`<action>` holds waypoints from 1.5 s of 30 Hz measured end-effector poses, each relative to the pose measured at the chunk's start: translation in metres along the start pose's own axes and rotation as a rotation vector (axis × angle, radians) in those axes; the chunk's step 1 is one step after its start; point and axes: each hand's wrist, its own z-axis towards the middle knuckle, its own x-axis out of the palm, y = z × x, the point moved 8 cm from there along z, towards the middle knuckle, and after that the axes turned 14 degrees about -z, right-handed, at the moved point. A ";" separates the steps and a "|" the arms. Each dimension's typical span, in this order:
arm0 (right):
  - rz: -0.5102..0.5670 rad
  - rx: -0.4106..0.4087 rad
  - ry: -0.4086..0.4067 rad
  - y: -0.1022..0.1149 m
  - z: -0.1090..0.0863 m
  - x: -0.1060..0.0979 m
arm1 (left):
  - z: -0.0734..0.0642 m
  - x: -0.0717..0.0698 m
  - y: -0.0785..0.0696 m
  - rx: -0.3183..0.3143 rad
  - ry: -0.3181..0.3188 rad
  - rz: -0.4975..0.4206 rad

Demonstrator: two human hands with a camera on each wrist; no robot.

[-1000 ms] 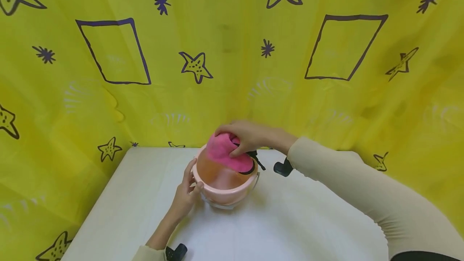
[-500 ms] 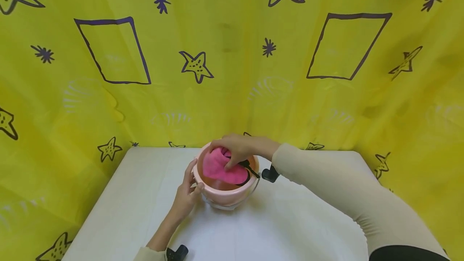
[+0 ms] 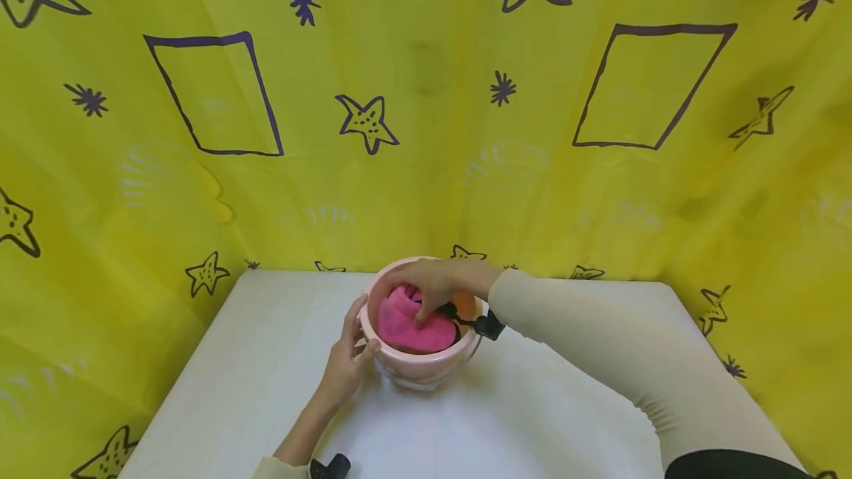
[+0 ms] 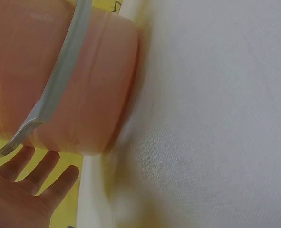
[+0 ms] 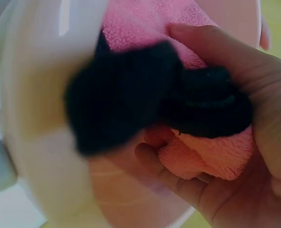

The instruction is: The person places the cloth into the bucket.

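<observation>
A pale pink bucket (image 3: 419,369) stands upright on the white table. My left hand (image 3: 346,361) rests against its left side, the thumb near the rim. Straight fingers of that hand touch the outer wall in the left wrist view. Down inside the bucket's mouth, my right hand (image 3: 426,287) grips a fuzzy pink cloth (image 3: 413,327) with black edging. Thumb and fingers pinch the bunched cloth (image 5: 211,156) in the right wrist view, where a blurred black part (image 5: 121,99) hangs in front. The bucket's bottom is hidden.
The bucket's grey-white handle (image 4: 64,66) hangs down along its outside. Behind and beside the white table (image 3: 546,398) hangs a yellow curtain (image 3: 426,191) with drawn stars. Each wrist carries a black camera mount (image 3: 489,325).
My right hand has moved down and slightly left, bringing the pink cloth from the rim into the bucket. The left hand stays at the bucket's side.
</observation>
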 end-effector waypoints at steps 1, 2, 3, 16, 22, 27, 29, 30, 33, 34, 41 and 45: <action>-0.003 0.004 0.003 0.000 0.000 0.001 | -0.001 0.001 0.000 0.002 0.002 -0.003; -0.009 0.006 0.006 -0.001 0.000 0.003 | -0.002 0.002 0.000 0.002 0.004 -0.004; -0.015 0.011 0.008 -0.001 0.000 0.003 | -0.002 0.002 0.001 0.002 0.005 -0.003; -0.028 0.042 0.022 0.000 -0.004 0.001 | -0.002 0.004 -0.001 0.017 0.006 0.012; 0.036 0.015 0.041 0.000 -0.008 0.000 | 0.000 0.003 -0.002 0.015 0.007 0.015; 0.002 0.037 0.044 -0.003 -0.013 -0.006 | 0.001 0.002 -0.001 0.013 0.007 0.026; -0.013 0.044 0.041 -0.003 -0.014 -0.009 | 0.001 0.001 -0.001 0.014 0.006 0.029; -0.014 0.044 0.038 -0.003 -0.015 -0.010 | 0.001 0.001 0.000 0.014 0.005 0.029; -0.029 0.040 0.031 -0.004 -0.018 -0.012 | 0.001 0.001 0.001 0.006 0.004 0.026; -0.033 0.043 0.027 -0.004 -0.019 -0.013 | 0.000 0.001 0.001 0.003 0.003 0.024; -0.056 0.060 -0.003 -0.004 -0.026 -0.021 | 0.000 0.000 0.003 -0.005 -0.004 0.031; -0.071 0.047 -0.031 -0.001 -0.031 -0.026 | -0.001 -0.001 0.002 -0.006 -0.004 0.028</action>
